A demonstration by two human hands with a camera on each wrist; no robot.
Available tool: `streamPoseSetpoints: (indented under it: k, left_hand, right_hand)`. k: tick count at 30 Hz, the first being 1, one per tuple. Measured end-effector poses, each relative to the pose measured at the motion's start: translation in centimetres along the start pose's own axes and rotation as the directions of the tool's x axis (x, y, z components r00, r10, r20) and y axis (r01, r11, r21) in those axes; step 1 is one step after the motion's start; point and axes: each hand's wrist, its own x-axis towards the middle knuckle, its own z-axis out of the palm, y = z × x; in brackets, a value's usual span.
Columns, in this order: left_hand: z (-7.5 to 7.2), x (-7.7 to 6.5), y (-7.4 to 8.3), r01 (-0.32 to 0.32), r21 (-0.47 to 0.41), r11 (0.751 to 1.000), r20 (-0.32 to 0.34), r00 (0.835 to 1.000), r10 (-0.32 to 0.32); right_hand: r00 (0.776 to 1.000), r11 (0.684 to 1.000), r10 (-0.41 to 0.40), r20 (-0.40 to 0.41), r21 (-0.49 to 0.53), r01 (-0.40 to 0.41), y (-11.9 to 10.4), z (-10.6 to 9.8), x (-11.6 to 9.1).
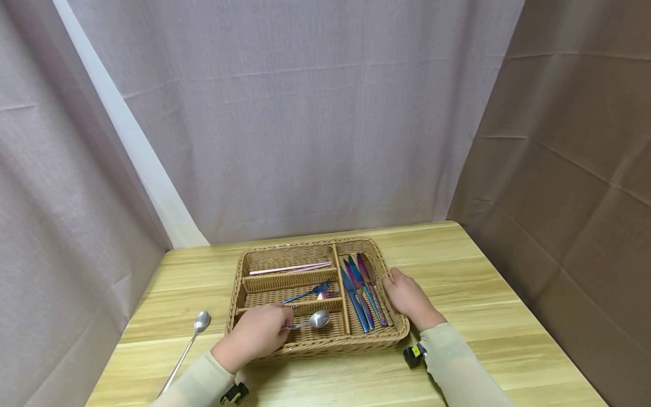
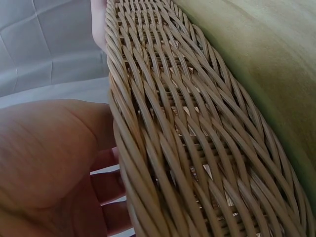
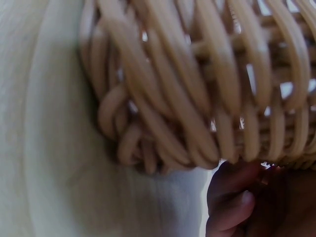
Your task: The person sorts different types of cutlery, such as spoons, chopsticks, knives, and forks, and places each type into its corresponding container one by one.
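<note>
A metal spoon [image 1: 319, 319] lies over the front compartment of a wicker cutlery basket [image 1: 351, 341], its bowl pointing right. My left hand [image 1: 260, 333] pinches the spoon's handle and reaches across the front rim; in the left wrist view the spoon is hidden behind the woven wall [image 2: 163, 118]. At the basket's right side my right hand [image 1: 409, 297] grips the rim, and its curled fingers [image 3: 232, 212] show beside the weave in the right wrist view. Blue and purple knives [image 1: 362, 299] fill the right compartment. Forks [image 1: 317, 289] lie in the middle one.
Pink chopsticks [image 1: 292, 268] rest in the back compartment. A second long-handled spoon [image 1: 202, 321] lies on the wooden table [image 1: 488, 316], left of the basket. Grey curtains [image 1: 315, 124] hang behind the table, and a brown one [image 1: 574, 186] on the right.
</note>
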Motion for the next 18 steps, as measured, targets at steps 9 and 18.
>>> streamPoseSetpoints:
  k: [9,18]
  left_hand:
    - [-0.01,-0.02,-0.04,-0.002,-0.009,1.0,0.0,1.0,0.002]
    - [0.27,0.04,-0.27,-0.006,-0.002,1.0,-0.025,1.0,0.006]
  right_hand:
    - [1.0,1.0,-0.004,-0.003,-0.004,0.004,0.07,0.07,0.06]
    - [1.0,1.0,-0.003,0.0,-0.004,0.003,0.1,0.05,0.04]
